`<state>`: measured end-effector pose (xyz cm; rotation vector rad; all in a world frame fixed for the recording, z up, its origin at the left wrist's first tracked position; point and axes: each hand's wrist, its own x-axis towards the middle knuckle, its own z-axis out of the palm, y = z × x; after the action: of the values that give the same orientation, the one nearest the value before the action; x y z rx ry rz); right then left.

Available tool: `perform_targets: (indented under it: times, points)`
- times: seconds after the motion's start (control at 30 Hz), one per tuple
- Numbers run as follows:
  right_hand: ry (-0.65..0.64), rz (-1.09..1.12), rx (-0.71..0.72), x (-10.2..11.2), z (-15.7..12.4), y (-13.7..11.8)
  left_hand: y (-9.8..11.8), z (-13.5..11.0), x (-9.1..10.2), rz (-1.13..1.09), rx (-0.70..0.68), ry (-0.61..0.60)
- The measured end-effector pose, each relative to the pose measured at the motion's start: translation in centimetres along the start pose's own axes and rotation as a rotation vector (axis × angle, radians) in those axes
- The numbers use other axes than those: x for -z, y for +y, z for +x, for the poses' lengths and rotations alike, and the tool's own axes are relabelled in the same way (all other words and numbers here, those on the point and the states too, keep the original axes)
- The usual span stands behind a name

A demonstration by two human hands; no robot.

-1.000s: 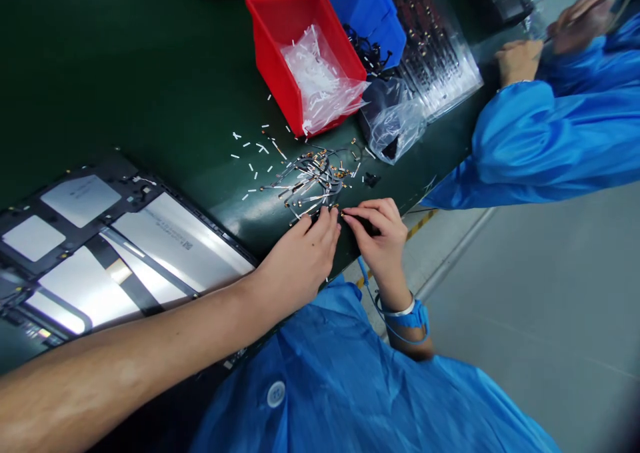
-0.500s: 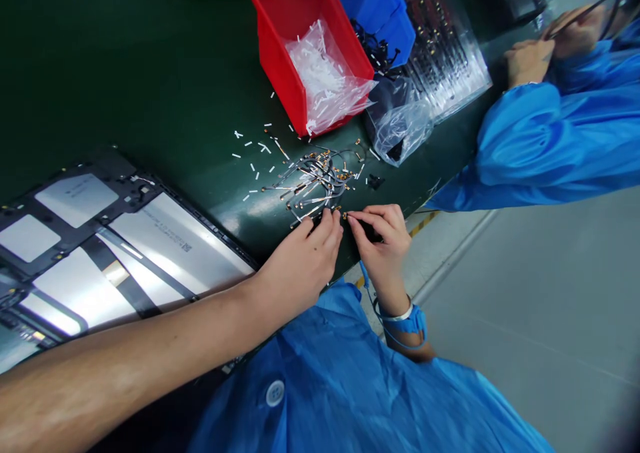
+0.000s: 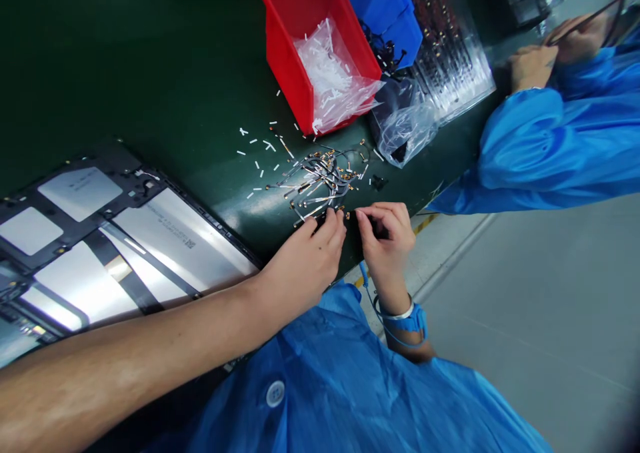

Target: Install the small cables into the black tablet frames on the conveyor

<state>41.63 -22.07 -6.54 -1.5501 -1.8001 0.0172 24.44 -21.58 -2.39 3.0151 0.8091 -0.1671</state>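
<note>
Mostly, cables [image 3: 320, 181] point away from hands [image 3: 305, 261] [image 3: 387, 245].

Past the cable tangle [image 3: 320, 179], I can pass over the green bench [image 3: 165, 86] to its upper left; the red bin [image 3: 285, 59] blocks straight ahead, and the tablet frame [image 3: 113, 156] sits lower left.

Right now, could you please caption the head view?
Left hand and right hand work at a tangle of gold-tipped cables.

And there's the left hand [image 3: 300, 263] right up against the tangle of thin gold-tipped cables [image 3: 323, 179] on the green bench [image 3: 150, 73], right hand [image 3: 387, 249], blue wrist strap [image 3: 413, 321] on, curled over something small and dark [image 3: 379, 229] just beside it.
</note>
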Motion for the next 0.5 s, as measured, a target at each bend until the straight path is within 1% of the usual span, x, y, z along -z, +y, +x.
perform_targets:
  times: [0.1, 0.27, 0.37, 0.5]
  points:
    - [0.021, -0.045, 0.098, 0.0, 0.1, 0.0, 0.0, 0.0, 0.0, -0.005, 0.007, -0.001]
    - [-0.029, -0.096, 0.268, 0.3, 0.3, 0.0, -0.1, 0.1, 0.1, -0.039, 0.0, 0.002]
    - [-0.06, -0.118, 0.31, 0.7, 0.2, 0.3, -0.1, 0.0, 0.1, -0.042, 0.005, 0.009]
    - [-0.093, -0.177, 0.331, 1.1, -0.3, 0.7, 0.0, 0.0, 0.0, -0.077, 0.016, 0.028]
